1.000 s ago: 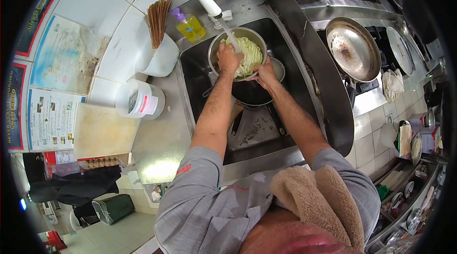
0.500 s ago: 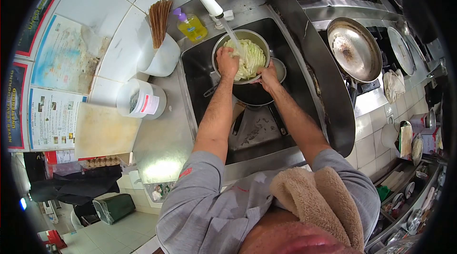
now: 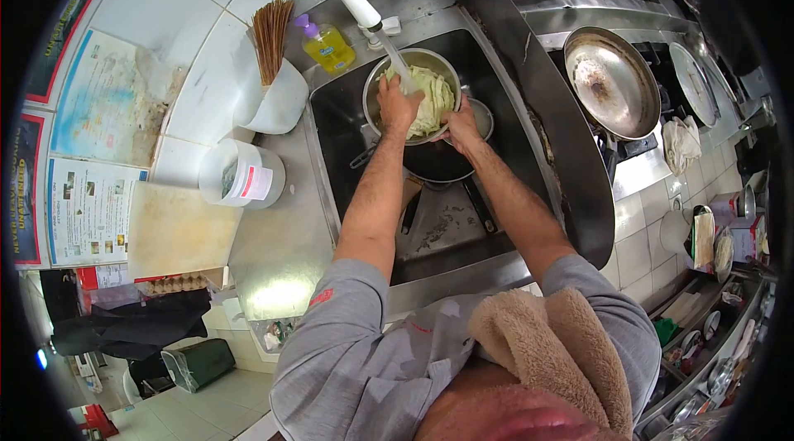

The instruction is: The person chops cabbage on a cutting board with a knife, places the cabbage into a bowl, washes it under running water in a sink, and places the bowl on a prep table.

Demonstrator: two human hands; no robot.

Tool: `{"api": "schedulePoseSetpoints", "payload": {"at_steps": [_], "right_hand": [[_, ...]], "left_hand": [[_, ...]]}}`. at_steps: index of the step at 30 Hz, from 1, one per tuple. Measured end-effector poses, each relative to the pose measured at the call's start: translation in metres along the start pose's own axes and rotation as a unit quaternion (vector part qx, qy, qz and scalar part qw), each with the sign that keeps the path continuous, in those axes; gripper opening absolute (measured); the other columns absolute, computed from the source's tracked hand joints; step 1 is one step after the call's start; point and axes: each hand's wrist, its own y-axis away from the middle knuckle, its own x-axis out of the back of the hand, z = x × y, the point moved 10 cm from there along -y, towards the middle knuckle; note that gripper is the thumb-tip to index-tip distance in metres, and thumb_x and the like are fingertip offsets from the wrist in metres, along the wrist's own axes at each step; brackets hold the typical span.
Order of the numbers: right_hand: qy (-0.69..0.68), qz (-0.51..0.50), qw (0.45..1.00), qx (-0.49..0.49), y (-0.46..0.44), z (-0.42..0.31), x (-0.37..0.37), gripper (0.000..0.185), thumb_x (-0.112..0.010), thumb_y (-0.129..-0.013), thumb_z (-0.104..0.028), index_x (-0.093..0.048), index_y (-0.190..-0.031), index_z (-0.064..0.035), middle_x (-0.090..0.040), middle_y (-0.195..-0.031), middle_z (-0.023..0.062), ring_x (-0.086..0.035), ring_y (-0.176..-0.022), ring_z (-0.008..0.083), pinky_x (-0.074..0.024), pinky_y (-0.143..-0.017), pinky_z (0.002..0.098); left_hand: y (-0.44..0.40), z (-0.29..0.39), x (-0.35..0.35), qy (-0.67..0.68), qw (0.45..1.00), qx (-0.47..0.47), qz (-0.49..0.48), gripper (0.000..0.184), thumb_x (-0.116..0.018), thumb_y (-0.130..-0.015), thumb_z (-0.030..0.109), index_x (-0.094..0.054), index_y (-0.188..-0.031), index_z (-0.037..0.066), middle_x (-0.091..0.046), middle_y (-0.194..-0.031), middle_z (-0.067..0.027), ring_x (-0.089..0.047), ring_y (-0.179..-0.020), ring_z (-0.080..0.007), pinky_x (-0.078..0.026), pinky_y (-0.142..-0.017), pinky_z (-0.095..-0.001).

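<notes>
Pale green chopped cabbage fills a round metal bowl held over the sink, under the running tap. Inside the bowl, my left hand is closed on some of the leaves, thumb apart and fingertips partly hidden. My right hand grips the bowl's near right rim, its fingers underneath out of sight. Below the bowl, pans lie in the sink, one with a dark handle.
Left of the sink are a yellow soap bottle, a brush of thin sticks in a white holder, and a white tub. A cutting board leans at the wall. A frying pan sits on the stove at right.
My left hand has shifted within the cabbage, its thumb now spread to the right, and the leaves are bunched toward the bowl's right side. My right hand stays on the rim.
</notes>
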Motion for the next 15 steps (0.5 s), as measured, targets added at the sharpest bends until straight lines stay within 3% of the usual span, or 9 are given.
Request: {"api": "schedulePoseSetpoints", "payload": {"at_steps": [4, 6, 10, 12, 15], "right_hand": [[-0.015, -0.004, 1.000, -0.004, -0.001, 0.005, -0.007, 0.071, -0.042, -0.072, 0.011, -0.027, -0.137, -0.0127, -0.048, -0.120, 0.0155, -0.061, -0.091, 0.0365, -0.0585, -0.046, 0.0457], [0.021, 0.005, 1.000, 0.007, -0.002, 0.006, -0.014, 0.071, -0.043, -0.071, 0.010, -0.027, -0.136, -0.0125, -0.048, -0.119, 0.0164, -0.061, -0.090, 0.0376, -0.0584, -0.045, 0.0455], [0.040, 0.013, 0.999, -0.005, -0.003, 0.011, -0.019, 0.065, -0.046, -0.073, 0.011, -0.030, -0.131, -0.0122, -0.050, -0.117, 0.0168, -0.062, -0.088, 0.0360, -0.0586, -0.047, 0.0460], [-0.004, 0.006, 1.000, -0.010, -0.004, 0.010, -0.016, 0.071, -0.042, -0.072, 0.010, -0.025, -0.137, -0.0125, -0.046, -0.120, 0.0187, -0.061, -0.091, 0.0392, -0.0583, -0.046, 0.0472], [0.015, 0.007, 1.000, 0.006, -0.002, -0.001, -0.011, 0.071, -0.042, -0.073, 0.010, -0.023, -0.138, -0.0126, -0.046, -0.120, 0.0192, -0.061, -0.091, 0.0395, -0.0583, -0.046, 0.0473]], "left_hand": [[0.005, -0.004, 0.009, 0.023, 0.998, -0.005, 0.065, 0.082, -0.076, -0.066, 0.030, -0.037, -0.134, 0.008, -0.028, -0.143, -0.0167, -0.030, -0.129, -0.0383, -0.033, -0.102, -0.0490], [0.007, -0.011, 0.007, -0.030, 0.995, 0.075, 0.051, 0.090, -0.078, -0.064, 0.032, -0.030, -0.137, 0.010, -0.025, -0.144, -0.0162, -0.024, -0.132, -0.0377, -0.031, -0.101, -0.0556], [0.005, -0.003, 0.003, -0.103, 0.989, 0.110, -0.003, 0.096, -0.079, -0.061, 0.038, -0.029, -0.139, 0.011, -0.017, -0.148, -0.0180, -0.021, -0.134, -0.0403, -0.025, -0.102, -0.0611], [0.001, -0.005, -0.001, -0.098, 0.991, 0.077, -0.045, 0.099, -0.080, -0.060, 0.036, -0.027, -0.140, 0.016, -0.014, -0.149, -0.0144, -0.016, -0.135, -0.0382, -0.026, -0.099, -0.0643], [-0.017, -0.021, -0.018, -0.053, 0.997, 0.030, -0.049, 0.090, -0.079, -0.061, 0.032, -0.035, -0.137, 0.015, -0.018, -0.149, -0.0135, -0.023, -0.134, -0.0377, -0.031, -0.100, -0.0593]]}}
